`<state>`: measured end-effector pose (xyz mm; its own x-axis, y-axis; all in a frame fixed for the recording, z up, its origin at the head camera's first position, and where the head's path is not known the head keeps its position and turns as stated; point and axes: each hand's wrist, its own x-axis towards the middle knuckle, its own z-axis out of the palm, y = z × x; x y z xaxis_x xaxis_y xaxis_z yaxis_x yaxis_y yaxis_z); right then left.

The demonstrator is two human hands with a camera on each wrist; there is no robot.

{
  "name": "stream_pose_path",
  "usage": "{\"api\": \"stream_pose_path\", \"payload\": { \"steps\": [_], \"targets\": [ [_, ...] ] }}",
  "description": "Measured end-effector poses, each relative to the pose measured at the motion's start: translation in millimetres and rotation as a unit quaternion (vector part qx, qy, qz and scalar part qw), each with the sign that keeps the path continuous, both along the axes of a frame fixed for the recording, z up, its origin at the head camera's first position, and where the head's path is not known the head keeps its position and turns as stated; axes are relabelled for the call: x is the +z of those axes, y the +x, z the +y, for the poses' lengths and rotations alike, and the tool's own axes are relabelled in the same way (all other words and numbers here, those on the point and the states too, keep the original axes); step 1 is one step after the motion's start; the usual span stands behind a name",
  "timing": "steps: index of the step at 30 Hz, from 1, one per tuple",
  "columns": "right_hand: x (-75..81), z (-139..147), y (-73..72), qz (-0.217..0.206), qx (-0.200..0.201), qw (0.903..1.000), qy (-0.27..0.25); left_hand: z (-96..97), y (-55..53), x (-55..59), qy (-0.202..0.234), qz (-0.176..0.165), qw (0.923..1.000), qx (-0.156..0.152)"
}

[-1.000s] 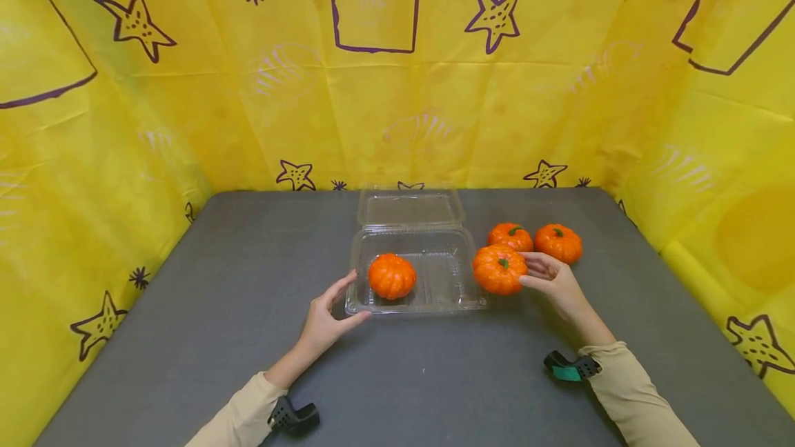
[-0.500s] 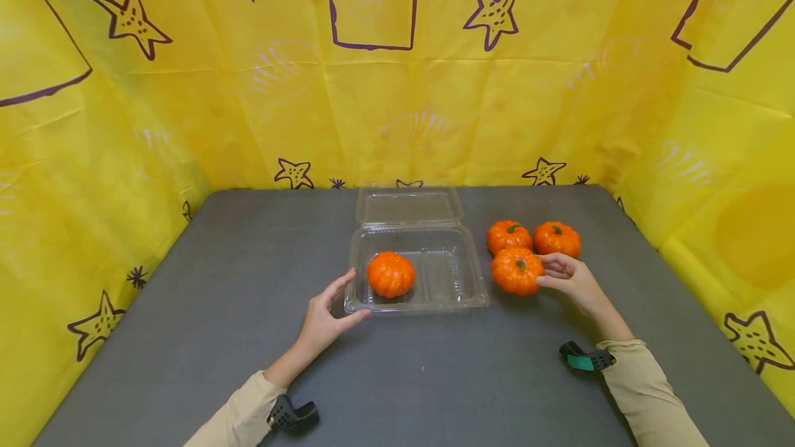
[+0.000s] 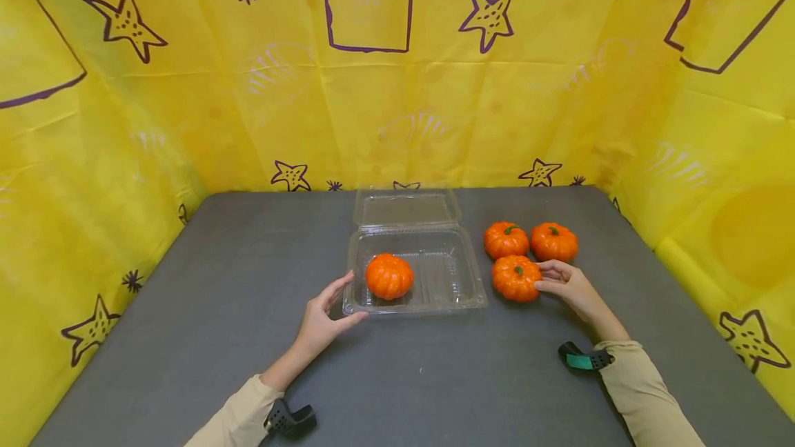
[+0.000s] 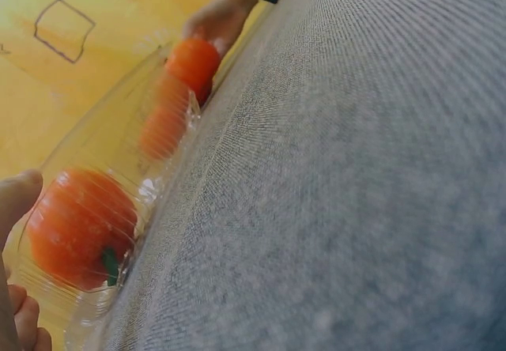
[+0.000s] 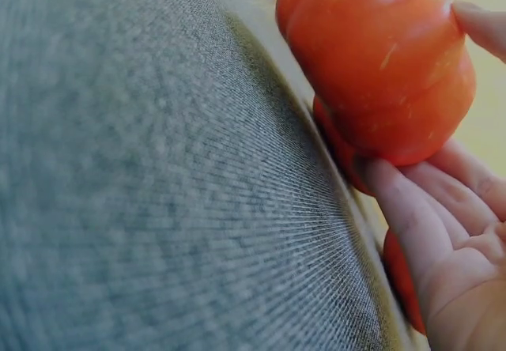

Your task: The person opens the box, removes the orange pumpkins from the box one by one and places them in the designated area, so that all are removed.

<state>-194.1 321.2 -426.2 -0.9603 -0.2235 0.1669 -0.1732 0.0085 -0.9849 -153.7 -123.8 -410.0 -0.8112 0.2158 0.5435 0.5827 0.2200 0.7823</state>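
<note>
In the head view, my right hand [image 3: 574, 295] holds a small orange pumpkin [image 3: 516, 279] with a green stem, right of a clear plastic clamshell container [image 3: 444, 274]. The right wrist view shows the thumb near the stem of this pumpkin [image 5: 379, 66] and the fingers along its other side. Whether its underside meets the table cannot be told. My left hand [image 3: 319, 326] lies with thumb and fingers spread at the container's left edge and front left corner. Inside the container's left half, another pumpkin [image 3: 388, 276] lies tipped, its stem [image 4: 109, 266] visible in the left wrist view.
Two more pumpkins stand behind the held one: a nearer-left pumpkin [image 3: 506, 240] and a right-hand pumpkin [image 3: 554, 243]. The container's lid [image 3: 406, 208] lies folded back. Yellow patterned cloth [image 3: 397, 102] walls the grey table [image 3: 261, 247] at the back and sides.
My right hand has carried its pumpkin rightward, away from the container's right edge, and then lowered it in front of the other two. My left hand has stayed in place.
</note>
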Motion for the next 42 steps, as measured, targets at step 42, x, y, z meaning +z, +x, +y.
{"api": "stream_pose_path", "payload": {
  "steps": [42],
  "targets": [
    [16.1, 9.3, 1.7, -0.045, -0.014, 0.9866, 0.156, 0.2, -0.3, -0.1, -0.005, -0.003, 1.0000, -0.004]
  ]
}}
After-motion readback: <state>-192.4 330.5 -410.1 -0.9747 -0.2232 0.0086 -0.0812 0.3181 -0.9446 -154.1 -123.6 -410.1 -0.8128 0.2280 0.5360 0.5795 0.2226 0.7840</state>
